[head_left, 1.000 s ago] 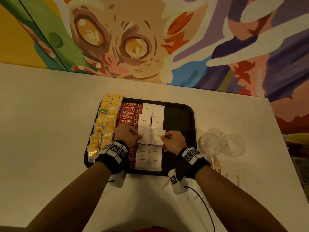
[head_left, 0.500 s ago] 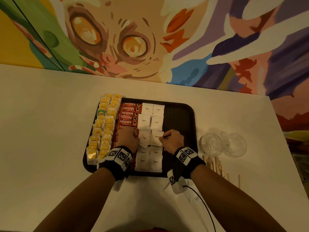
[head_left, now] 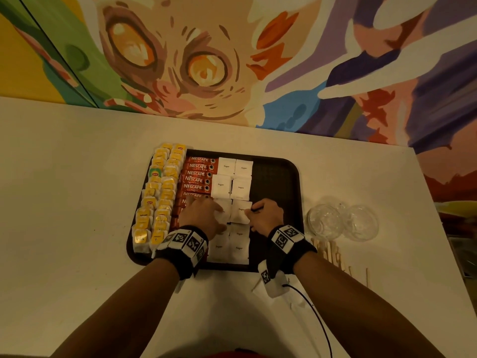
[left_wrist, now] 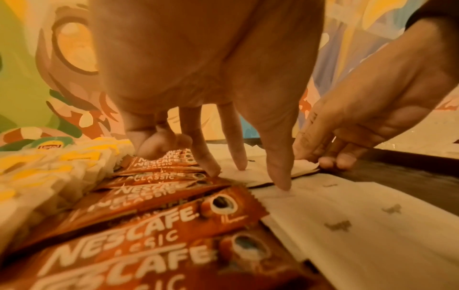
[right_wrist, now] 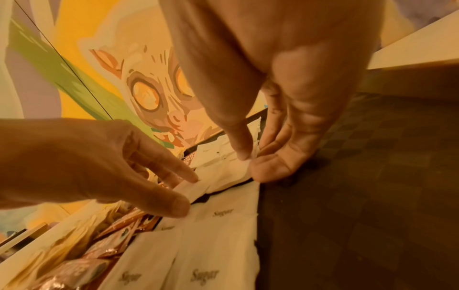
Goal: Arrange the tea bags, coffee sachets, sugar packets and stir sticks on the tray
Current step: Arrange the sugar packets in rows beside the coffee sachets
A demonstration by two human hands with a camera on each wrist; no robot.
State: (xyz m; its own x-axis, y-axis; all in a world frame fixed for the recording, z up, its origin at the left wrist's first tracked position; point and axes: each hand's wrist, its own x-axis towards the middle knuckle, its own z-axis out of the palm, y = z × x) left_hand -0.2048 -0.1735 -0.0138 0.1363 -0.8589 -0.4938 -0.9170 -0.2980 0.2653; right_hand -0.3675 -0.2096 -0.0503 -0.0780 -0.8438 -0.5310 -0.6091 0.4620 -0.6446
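The dark brown plastic tray (head_left: 277, 182) carried a faint checkered texture. Yellow-labelled white tea bags (head_left: 165, 192) lined its left side, one tagged green (head_left: 154, 173). Red-orange coffee sachets (head_left: 197, 174) bore white lettering. White paper sugar packets (head_left: 241, 188) had small dark print. Pale wooden stir sticks (head_left: 333, 254) lay on the cream table (head_left: 77, 202). Black wristbands (head_left: 286, 241) showed black-and-white square markers. The mural wall (head_left: 232, 60) mixed orange, green, purple and perhaps blue.
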